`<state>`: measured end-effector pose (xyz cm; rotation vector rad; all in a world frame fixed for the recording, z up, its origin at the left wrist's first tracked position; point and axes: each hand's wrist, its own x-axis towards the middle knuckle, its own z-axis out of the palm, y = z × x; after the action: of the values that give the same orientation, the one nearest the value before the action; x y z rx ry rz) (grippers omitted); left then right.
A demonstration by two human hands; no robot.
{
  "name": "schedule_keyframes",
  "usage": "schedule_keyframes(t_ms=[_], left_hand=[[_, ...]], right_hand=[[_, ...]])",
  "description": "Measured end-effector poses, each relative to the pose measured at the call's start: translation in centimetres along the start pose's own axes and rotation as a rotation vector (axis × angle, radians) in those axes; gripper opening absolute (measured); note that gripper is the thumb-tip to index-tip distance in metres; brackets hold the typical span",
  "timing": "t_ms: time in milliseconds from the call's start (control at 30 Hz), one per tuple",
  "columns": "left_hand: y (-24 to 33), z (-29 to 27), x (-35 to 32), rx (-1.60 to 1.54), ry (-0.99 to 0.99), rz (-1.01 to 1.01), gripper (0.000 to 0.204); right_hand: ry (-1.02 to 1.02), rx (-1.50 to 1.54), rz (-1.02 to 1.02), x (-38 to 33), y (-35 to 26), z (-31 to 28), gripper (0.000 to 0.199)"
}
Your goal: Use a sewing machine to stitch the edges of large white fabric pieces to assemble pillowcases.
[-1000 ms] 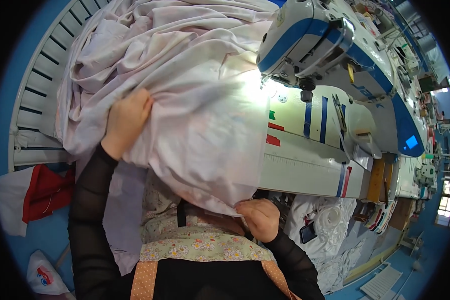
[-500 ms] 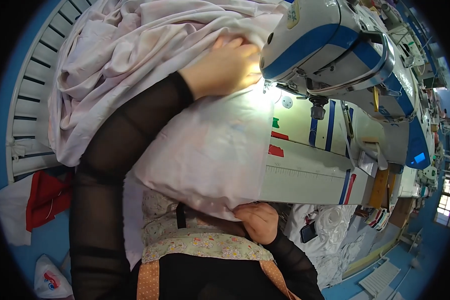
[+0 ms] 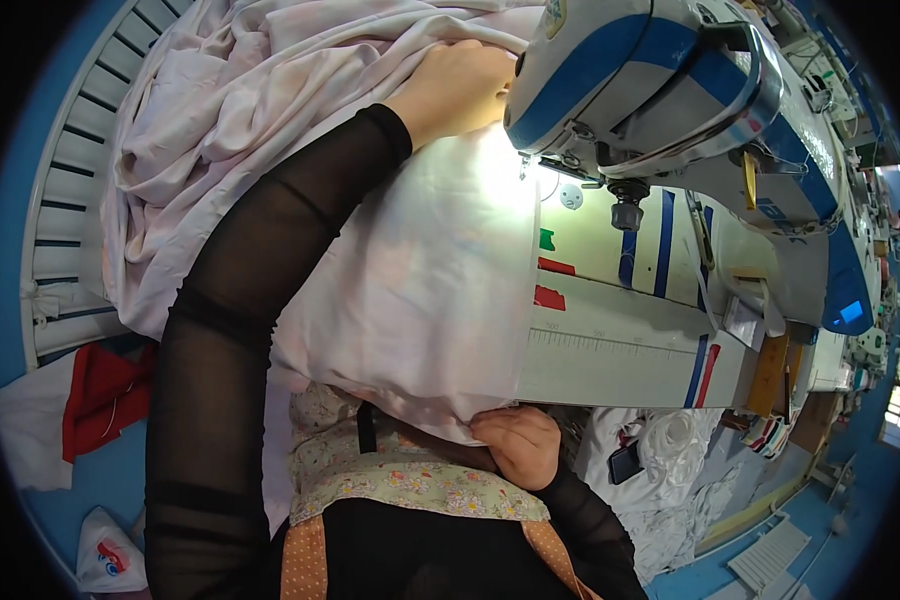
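Note:
A wide sheet of pale pink fabric (image 3: 410,290) runs under the lit needle area of a white and blue sewing machine (image 3: 620,90) and hangs over the table's near edge. My left hand (image 3: 458,88) lies on the fabric at the far side, left of the machine head. Its knuckles look bent, but its fingertips are lost behind the machine head and in the glare. Close to my body, my right hand (image 3: 518,444) is closed on the fabric's near right corner, thumb and fingers pinching the edge.
More of the fabric lies bunched at the far left beside a white slatted rack (image 3: 65,200). The machine bed (image 3: 620,350) has a ruler scale and coloured tape. At the lower right are white cloth (image 3: 670,440) and a dark phone (image 3: 625,464). Red cloth (image 3: 105,400) hangs at the left.
My left hand has moved farther away from me, and its fingers, spread before, now look bent and partly hidden. My right hand keeps its hold. The view has shifted slightly.

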<state>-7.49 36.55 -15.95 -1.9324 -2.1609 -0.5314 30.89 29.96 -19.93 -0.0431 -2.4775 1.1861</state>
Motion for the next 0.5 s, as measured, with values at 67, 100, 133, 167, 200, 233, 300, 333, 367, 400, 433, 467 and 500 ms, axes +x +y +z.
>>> schedule_keyframes(t_ms=[67,100,133,167,200,233,300,333,367,400,433,467,500], left_hand=[[-0.1,0.3,-0.1,-0.053,0.035,0.052,0.016],[-0.1,0.4,-0.1,-0.108,0.07,0.105,0.017],[-0.3,0.4,0.0,-0.108,0.071,0.105,0.017],[0.1,-0.1,0.1,-0.125,-0.018,0.078,0.017],[0.4,-0.4,0.1,-0.142,-0.107,0.05,0.017],[0.5,0.0,0.0,-0.144,-0.11,0.05,0.017],[0.4,0.4,-0.4,-0.113,0.06,0.106,0.014],[0.1,0.4,-0.6,-0.113,0.061,0.107,0.014],[0.1,0.6,-0.7,-0.121,0.085,0.119,0.013],[0.1,0.7,-0.8,-0.129,0.111,0.131,0.012],[0.0,0.8,-0.8,-0.131,0.113,0.133,0.012],[-0.2,0.9,-0.9,-0.137,0.152,0.151,0.011],[-0.3,1.1,-1.0,-0.143,0.191,0.169,0.01]], right_hand=[[-0.001,-0.004,-0.001,-0.5,0.2,0.3,0.027],[-0.012,0.003,0.007,-0.9,0.3,0.7,0.028],[-0.022,0.011,0.015,-1.1,0.4,0.8,0.029],[-0.023,0.012,0.018,-1.1,0.3,0.8,0.029],[-0.001,0.002,0.025,-0.9,0.2,0.7,0.029],[0.021,-0.008,0.032,-0.8,0.1,0.7,0.029],[0.022,0.0,0.029,-0.7,0.1,0.7,0.029],[0.022,0.008,0.026,-0.6,0.1,0.7,0.029],[0.023,0.005,0.028,-0.6,0.1,0.7,0.029],[0.027,0.016,0.024,-0.6,0.1,0.7,0.029],[0.03,0.026,0.018,-0.6,0.0,0.7,0.029],[0.029,0.026,0.016,-0.6,0.0,0.8,0.029],[0.029,0.036,0.017,-0.6,0.0,0.9,0.029]])
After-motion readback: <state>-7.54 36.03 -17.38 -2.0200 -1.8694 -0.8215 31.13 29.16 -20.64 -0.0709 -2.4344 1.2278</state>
